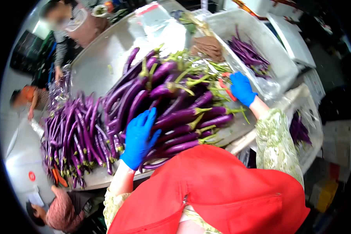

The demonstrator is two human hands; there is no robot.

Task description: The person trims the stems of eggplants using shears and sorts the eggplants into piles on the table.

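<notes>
Across the tabletop (90, 66), eggplants (179, 116) lie beneath your splayed left hand (139, 137), while your right hand (241, 89) is wrapped around scissors (233, 96).

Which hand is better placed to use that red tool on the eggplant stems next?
Probably the right hand: it is at the red tool, near the green stems. The left hand is farther off, at the eggplants.

Bright light washes the worktop (99, 58), glaring white off the clear plastic (162, 31) near its far edge (detail burns out there), while the floor (328, 60) beyond its right edge looks dim. Black vignetting swallows the bowed wide-angle corners; purple eggplants (80, 134) at the left end look smeared.
</notes>
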